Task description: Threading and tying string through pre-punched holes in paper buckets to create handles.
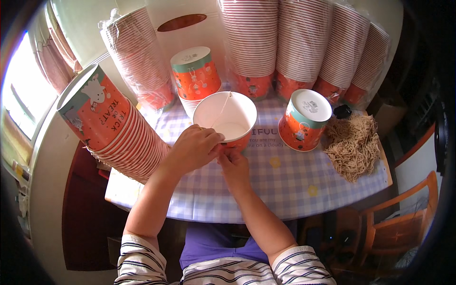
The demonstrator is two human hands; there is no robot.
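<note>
Head view: one camera, looking down on both hands at the middle of the frame
Open paper bucket: [211,111] in the centre of the frame, mouth up, its long axis looking close to upright; a slight tilt cannot be told
Left hand: [199,145] at the near left of the bucket's rim, fingers bent, tips touching that edge; what they pinch is hidden, so how tightly they close cannot be told
Right hand: [233,166] just below the left fingertips, finger ends at the bucket's near outer wall, thumb and forefinger close together; whether anything lies between them cannot be told
Key relation: the bucket lies above and a little right of the left hand, straight above the right; both hands meet at its near side, the left nearer the rim
Pale string: [230,97] seen at the far rim, hanging down the inside, across the mouth from both hands
Beige yarn heap: [352,147] right of centre in the frame, well apart from the hands, on the checked tablecloth [280,190]
</note>
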